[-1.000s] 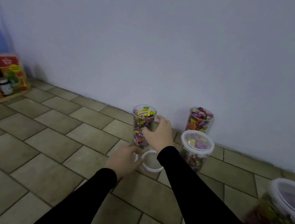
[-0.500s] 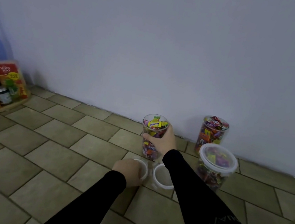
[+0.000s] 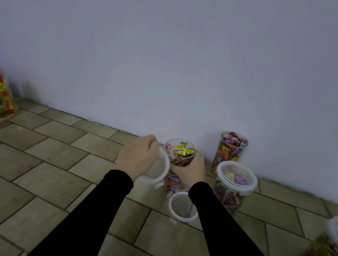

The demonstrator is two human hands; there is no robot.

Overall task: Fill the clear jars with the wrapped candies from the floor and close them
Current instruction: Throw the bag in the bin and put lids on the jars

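The step in hand looked to be capping the open jar (image 3: 178,163), which stood upright on the tiled floor (image 3: 44,174) near the wall, packed to the brim with wrapped candies (image 3: 180,151); to do it well the lid (image 3: 159,171) would want bringing level over the mouth and centred before pressing, since candy heaped at the rim could keep it from seating, and any wrapper standing proud would be better tucked down first; the jar would need bracing against the push, and the latches pressing home on each side. The right hand (image 3: 192,169) wrapped the jar's far side at mid-height, fingers curled round the clear wall, forearm reaching in from the lower right; the left hand (image 3: 138,159) was clenched on the white-rimmed lid, knuckles up, holding it tilted just beside the jar's left shoulder, below the mouth and not yet over it; a second lid (image 3: 182,207) lay flat on the floor just in front of the jar; a capped jar (image 3: 234,183) stood near on the right, another open, full jar (image 3: 230,151) behind it by the wall, and a blurred capped one (image 3: 330,251) at the right edge.
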